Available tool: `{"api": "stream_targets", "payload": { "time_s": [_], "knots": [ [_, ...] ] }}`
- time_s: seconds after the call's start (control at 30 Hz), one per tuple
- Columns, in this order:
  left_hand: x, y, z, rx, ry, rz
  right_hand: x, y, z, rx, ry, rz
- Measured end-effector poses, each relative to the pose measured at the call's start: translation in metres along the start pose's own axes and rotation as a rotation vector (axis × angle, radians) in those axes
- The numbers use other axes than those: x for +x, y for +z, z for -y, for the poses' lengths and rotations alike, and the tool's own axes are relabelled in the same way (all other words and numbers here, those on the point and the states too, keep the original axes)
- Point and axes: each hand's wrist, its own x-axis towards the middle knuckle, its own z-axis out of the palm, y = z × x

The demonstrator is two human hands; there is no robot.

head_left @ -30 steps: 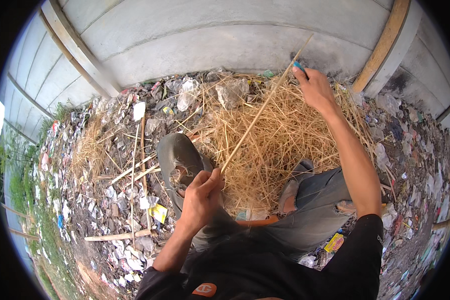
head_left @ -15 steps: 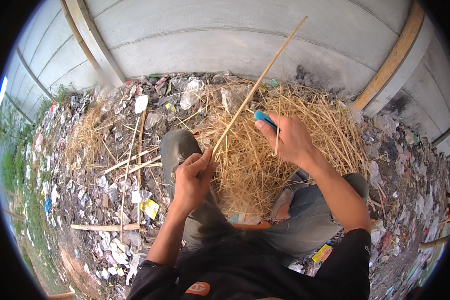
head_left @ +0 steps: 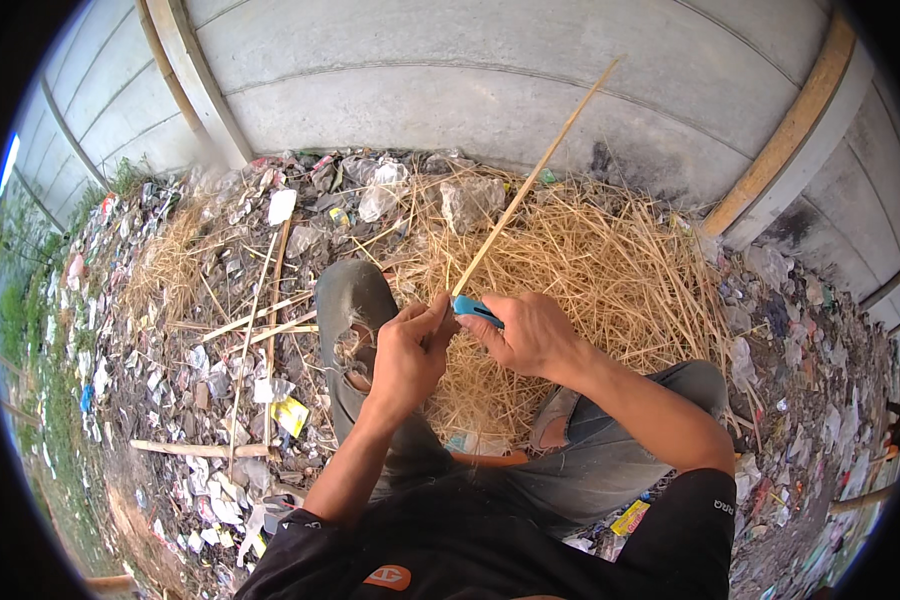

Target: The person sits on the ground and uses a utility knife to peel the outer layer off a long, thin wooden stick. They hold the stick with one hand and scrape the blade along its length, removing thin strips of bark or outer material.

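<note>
A long thin bamboo strip (head_left: pixel 518 203) slants up and away to the right from my left hand (head_left: pixel 407 355), whose fingers are closed on its near end. My right hand (head_left: pixel 538 336) grips a blue utility knife (head_left: pixel 478 311). The front of the knife is at the strip, right beside my left fingertips. Its blade is too small to make out. Beyond and below my hands, a heap of straw-coloured shavings (head_left: pixel 610 275) spreads over the ground between my bent knees and past them.
Several thin sticks (head_left: pixel 257 335) lie crossed on the littered ground to the left, with a thicker stick (head_left: pixel 200 449) nearer me. Scraps of plastic and paper surround the heap. A grey panel wall (head_left: pixel 420 110) rises behind it, with a wooden post (head_left: pixel 785 125) at the right.
My right hand has come left and down with the knife, from partway along the strip to its near end by my left fingers. The thin shaving at my right hand no longer shows.
</note>
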Motion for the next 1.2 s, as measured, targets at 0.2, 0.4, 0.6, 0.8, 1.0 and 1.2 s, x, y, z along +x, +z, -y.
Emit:
{"api": "stream_targets", "payload": {
  "time_s": [0.2,0.4,0.6,0.8,1.0,1.2],
  "knots": [
    [-0.011,-0.001,0.010,0.059,0.019,0.012,0.021,-0.006,-0.036,-0.125,0.114,-0.052],
    [-0.053,-0.020,0.010,0.194,0.043,0.110,0.038,-0.049,-0.109,-0.229,0.316,-0.121],
    [-0.067,-0.060,0.008,0.408,0.157,0.253,0.039,-0.092,-0.171,-0.199,0.607,-0.360],
    [-0.126,-0.117,0.030,0.463,0.168,0.325,-0.026,-0.184,-0.282,-0.098,1.120,-0.785],
    [-0.094,-0.098,0.023,0.309,-0.120,0.102,0.013,-0.165,-0.211,-0.181,0.686,-0.601],
    [-0.038,-0.050,0.036,0.010,-0.227,0.024,0.034,-0.087,-0.071,-0.314,0.175,-0.196]
  ]
}}
